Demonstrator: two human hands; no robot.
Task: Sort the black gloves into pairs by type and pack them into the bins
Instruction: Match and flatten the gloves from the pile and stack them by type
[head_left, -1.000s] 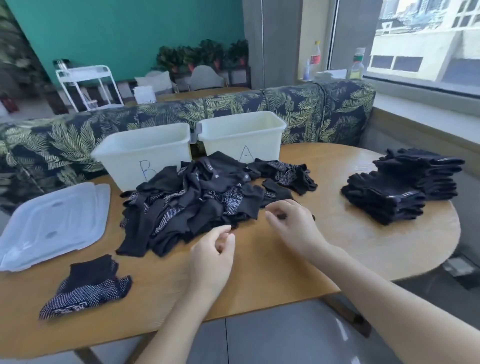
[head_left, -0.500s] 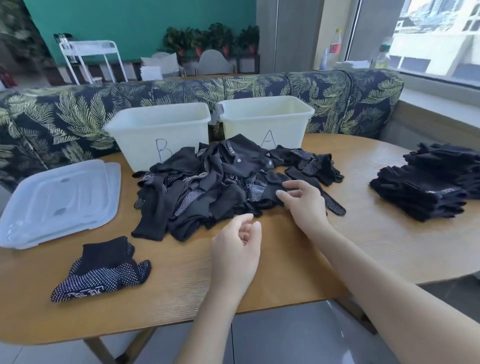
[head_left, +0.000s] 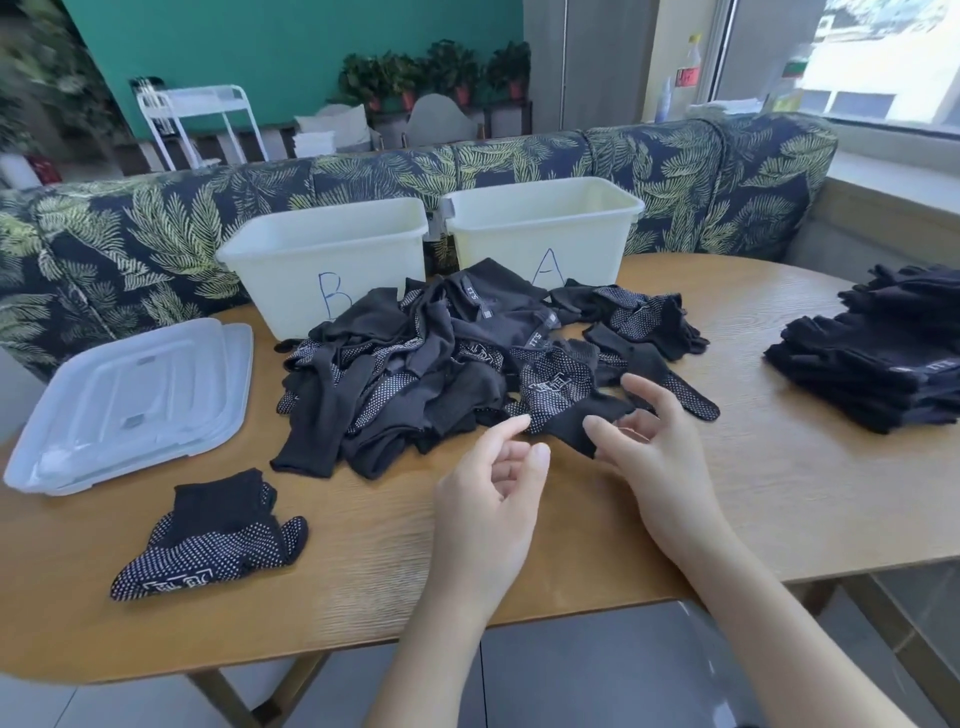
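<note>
Centre of frame: loose heap of black gloves (head_left: 457, 364) on the wooden table (head_left: 779, 493), tangled, dotted-palm and plain ones mixed; number cannot be counted. It lies just in front of the bins, probably so each sorted pair travels a short way.

Two white bins at upper centre, side by side against the sofa back: bin B (head_left: 322, 270) on the left, bin A (head_left: 545, 239) on the right. No gloves show above either rim; the insides are otherwise hidden.

Right hand (head_left: 654, 457) at the heap's near edge, fingers loosely curled; the thumb and a finger appear to pinch the cuff of a dotted glove (head_left: 558, 395), as if to draw it free. Grip partly hidden, so this is a judgement.

Left hand (head_left: 493, 499) just beside it, fingers relaxed and half curled, holding nothing, one fingertip near the same glove; likely ready to help.

Lower left: one folded bundle of dotted gloves (head_left: 208, 540) set apart, probably a finished pair awaiting a bin.

Right edge: one neat stack of plain black gloves (head_left: 872, 364); it may be two stacks side by side.

Left: two clear lids (head_left: 130, 400), nested, kept off so the bins stay open.
</note>
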